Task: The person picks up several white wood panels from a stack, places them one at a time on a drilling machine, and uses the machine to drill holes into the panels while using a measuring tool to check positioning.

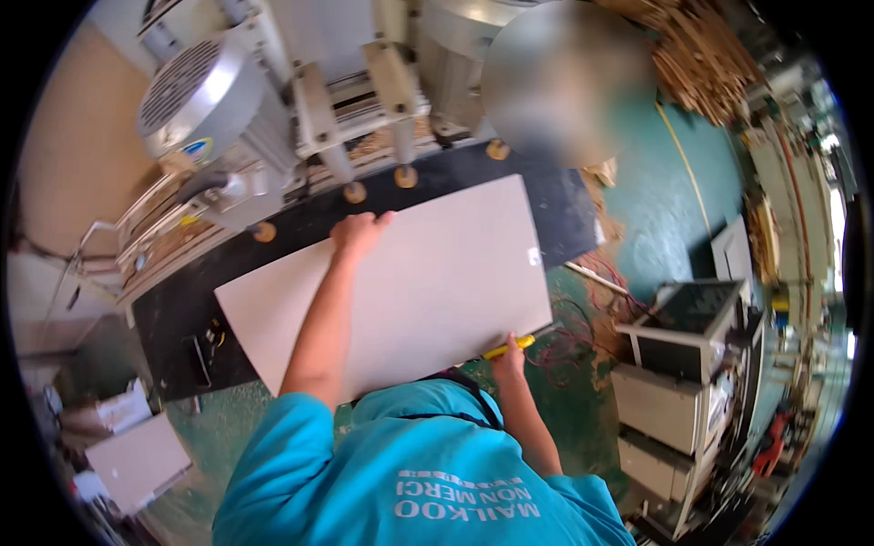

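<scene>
A large white rectangular panel (446, 273) lies tilted across a black work surface, its near edge reaching my body. At the panel's far edge, my left hand (358, 237) grips the rim, its forearm crossing over the white face. A small white label (533, 257) is stuck near the right edge. By the near right corner, my right hand (509, 360) is closed around a yellow-handled tool (522, 344) with a thin grey end pointing right, like a utility knife. The right fingers are partly hidden by the tool and panel.
Beyond the black work surface (173, 300) stands a machine with large grey motors (218, 118) and several round tan feet or pads. White-fronted cabinets (660, 400) stand at right, with red cables (569, 341) on the floor. Wood strips (706, 64) are piled at far right.
</scene>
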Demonstrator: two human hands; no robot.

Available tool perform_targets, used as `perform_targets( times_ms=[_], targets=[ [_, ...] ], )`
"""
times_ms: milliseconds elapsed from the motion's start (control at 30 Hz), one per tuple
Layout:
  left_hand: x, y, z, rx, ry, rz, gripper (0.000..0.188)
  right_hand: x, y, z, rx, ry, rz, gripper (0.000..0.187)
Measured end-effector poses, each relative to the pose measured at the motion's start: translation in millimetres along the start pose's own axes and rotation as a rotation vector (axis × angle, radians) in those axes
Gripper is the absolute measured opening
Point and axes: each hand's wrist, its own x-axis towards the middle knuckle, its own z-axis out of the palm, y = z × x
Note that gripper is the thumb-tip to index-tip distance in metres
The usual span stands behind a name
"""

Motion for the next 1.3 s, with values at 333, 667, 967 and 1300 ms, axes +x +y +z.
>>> perform_targets(
  times_ms=[333, 667, 967, 1300],
  targets=[
    [-18, -49, 75, 0.002, 0.458, 0.105, 0.052, -23, -22, -9, -0.22, 0.059, -0.052, 0.042],
    [-38, -36, 98, -0.043, 0.463, 0.14, 0.047, -37, -16, -51, -0.238, 0.074, 0.016, 0.045],
    [18, -4, 96, -0.213, 0.538, 0.319, 0.029, -62, -24, -31, -0.215, 0.228, 0.004, 0.035],
    [68, 95, 105, 0.209, 0.384, 0.324, 0.01, -87, -31, -21, -0.21, 0.281, 0.012, 0.034]
  ],
)
